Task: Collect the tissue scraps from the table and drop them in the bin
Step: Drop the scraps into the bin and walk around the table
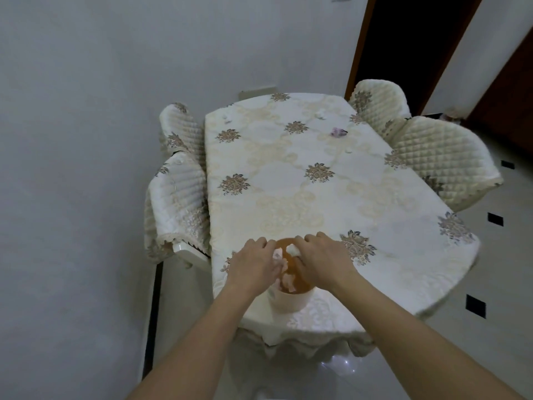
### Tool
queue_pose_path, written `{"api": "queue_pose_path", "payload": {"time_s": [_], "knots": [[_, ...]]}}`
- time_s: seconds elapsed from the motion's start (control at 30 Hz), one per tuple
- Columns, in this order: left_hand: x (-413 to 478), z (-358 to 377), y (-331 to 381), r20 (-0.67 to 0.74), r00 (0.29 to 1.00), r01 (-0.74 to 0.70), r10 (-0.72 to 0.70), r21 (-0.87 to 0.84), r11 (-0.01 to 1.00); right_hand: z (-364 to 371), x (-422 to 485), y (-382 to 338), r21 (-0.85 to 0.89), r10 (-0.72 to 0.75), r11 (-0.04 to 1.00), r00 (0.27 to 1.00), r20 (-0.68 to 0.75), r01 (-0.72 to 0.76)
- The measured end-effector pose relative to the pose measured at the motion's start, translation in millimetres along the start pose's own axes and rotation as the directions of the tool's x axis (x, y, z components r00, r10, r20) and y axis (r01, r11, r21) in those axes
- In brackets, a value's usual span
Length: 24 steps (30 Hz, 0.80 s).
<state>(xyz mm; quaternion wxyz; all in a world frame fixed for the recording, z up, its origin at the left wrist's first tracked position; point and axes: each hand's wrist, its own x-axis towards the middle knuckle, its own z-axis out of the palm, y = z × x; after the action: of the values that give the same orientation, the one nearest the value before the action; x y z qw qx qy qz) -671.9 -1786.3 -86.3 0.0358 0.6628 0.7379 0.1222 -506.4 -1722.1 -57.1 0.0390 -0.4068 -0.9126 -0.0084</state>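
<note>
A small round bin, white outside and orange-brown inside, stands on the near end of the table. Both hands hover over its mouth. My left hand pinches a white tissue scrap at the bin's left rim. My right hand holds another white scrap over the opening. More scraps lie inside the bin. Far down the table lie a white scrap, another scrap near the far left corner, a small one, and a purplish crumpled piece.
The table wears a cream cloth with floral motifs. Quilted covered chairs stand at the left and right. A grey wall runs close along the left. A dark doorway opens at the back right. Tiled floor lies to the right.
</note>
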Motion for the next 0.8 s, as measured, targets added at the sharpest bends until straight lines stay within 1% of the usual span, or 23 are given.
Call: {"api": "queue_pose_path", "payload": {"time_s": [0.07, 0.13, 0.23, 0.33, 0.47, 0.63, 0.8], "knots": [[-0.6, 3.8, -2.0, 0.017, 1.000, -0.012, 0.011, 0.029, 1.000, 4.9, -2.1, 2.7, -0.039, 0.004, 0.999, 1.000, 0.027, -0.003], [-2.9, 5.2, -4.6, -0.006, 1.000, -0.006, 0.006, 0.037, 0.999, 8.6, -5.4, 6.5, -0.031, 0.019, 0.999, 1.000, 0.016, -0.018], [-5.3, 2.9, -6.8, -0.075, 0.997, 0.001, 0.004, 0.059, 0.998, 11.0, -8.4, 9.8, -0.013, 0.036, 0.999, 0.999, -0.029, -0.036], [-5.0, -5.8, -4.8, -0.153, 0.988, -0.013, 0.022, 0.059, 0.998, 6.7, -8.1, 10.4, 0.080, 0.066, 0.995, 0.994, -0.088, -0.059], [1.4, -21.2, -1.8, -0.201, 0.979, -0.034, 0.046, 0.059, 0.998, -5.5, -2.4, 13.9, 0.121, 0.074, 0.991, 0.983, -0.166, -0.054], [14.9, -36.5, 11.6, -0.222, 0.972, -0.075, 0.081, 0.037, 0.997, -27.9, -4.4, 27.3, 0.119, 0.097, 0.990, 0.969, -0.227, -0.071], [29.3, -45.6, 46.5, -0.219, 0.964, -0.146, 0.147, 0.021, 0.989, -46.0, -28.8, 56.6, 0.102, 0.197, 0.979, 0.944, -0.266, -0.175]]}}
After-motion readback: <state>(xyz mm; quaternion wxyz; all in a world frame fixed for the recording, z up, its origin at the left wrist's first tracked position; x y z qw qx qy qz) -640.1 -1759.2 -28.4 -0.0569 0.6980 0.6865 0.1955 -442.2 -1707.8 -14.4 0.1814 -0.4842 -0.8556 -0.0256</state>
